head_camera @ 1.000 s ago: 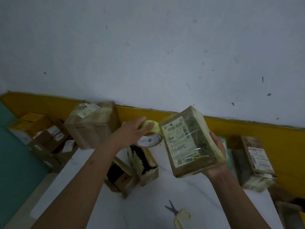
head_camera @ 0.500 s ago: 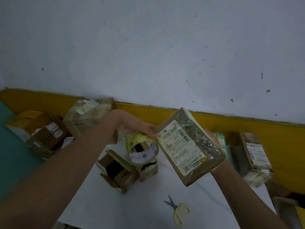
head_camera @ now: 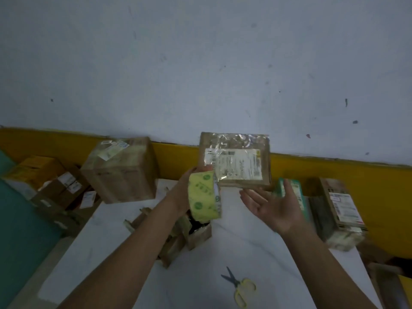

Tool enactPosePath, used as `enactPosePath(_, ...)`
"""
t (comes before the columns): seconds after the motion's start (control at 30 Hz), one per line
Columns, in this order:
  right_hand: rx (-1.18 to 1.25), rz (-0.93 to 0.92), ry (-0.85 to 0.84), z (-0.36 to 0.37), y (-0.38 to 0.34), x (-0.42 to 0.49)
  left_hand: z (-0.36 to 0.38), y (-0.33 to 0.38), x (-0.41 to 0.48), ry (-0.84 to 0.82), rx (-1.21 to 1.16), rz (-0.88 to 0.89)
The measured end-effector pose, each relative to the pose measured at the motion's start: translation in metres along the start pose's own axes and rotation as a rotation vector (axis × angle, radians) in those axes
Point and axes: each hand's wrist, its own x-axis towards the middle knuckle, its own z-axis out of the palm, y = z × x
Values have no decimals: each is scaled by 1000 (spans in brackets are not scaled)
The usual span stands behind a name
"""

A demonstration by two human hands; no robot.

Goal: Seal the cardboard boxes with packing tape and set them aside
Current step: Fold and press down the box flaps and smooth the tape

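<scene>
Nearest to me, a pair of yellow-handled scissors point(head_camera: 239, 287) lies on the white tabletop point(head_camera: 256, 248) close to its near edge, blades pointing away and to the left. Further in, left of the middle, I see small opened cardboard boxes point(head_camera: 191, 233) with flaps up, partly hidden behind my left forearm.

My left hand point(head_camera: 186, 192) is raised above those boxes and wrapped around a roll of yellow-green packing tape point(head_camera: 204, 197); the roll stands on edge, its printed band facing me. The thumb tip shows just over the top of the roll, at the lower left corner of the parcel.

My right hand point(head_camera: 273, 207) is open, palm up, fingers spread and empty, just below the parcel. I cannot tell whether any fingertip touches it.

The taped cardboard box point(head_camera: 236, 160) is in the air above the far middle of the tabletop, its labelled face turned toward me, long axis running left to right, nearly level. Glossy tape covers its upper part. The picture is blurred, so the label is unreadable.

Beyond the far left corner sits a large brown box point(head_camera: 121, 172), with smaller boxes point(head_camera: 48, 181) stacked to its left. Off the far right edge stands another labelled parcel point(head_camera: 338, 210), tilted, with a green-printed packet point(head_camera: 292, 192) beside it.
</scene>
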Motion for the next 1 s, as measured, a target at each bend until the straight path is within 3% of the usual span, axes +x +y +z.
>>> enactPosePath(0.1,-279,-84,161,-1,19,3,-4,-17,6,157,17,108)
enactPosePath(0.23,-563,27,-25,19,34,7,6,-49,4,244,185,197)
enactPosePath(0.4,-749,35,-30,6,45,5,-1,-83,10,237,156,-35)
enactPosePath(0.53,-819,52,-3,-30,68,9,-15,-116,15,294,132,-70)
enactPosePath(0.67,-940,149,202,-89,88,26,-30,-164,4,299,24,-181)
enactPosePath(0.7,-1001,120,283,-111,96,28,-38,-177,1,284,3,-233)
enactPosePath(0.77,-1359,-11,421,-163,113,31,-52,-203,-2,219,21,-281)
enactPosePath(0.87,-1862,-1,372,-217,147,31,-65,-234,-5,178,136,-373)
enactPosePath(1.0,-1906,63,391,-252,175,39,-74,-268,-2,114,236,-459)
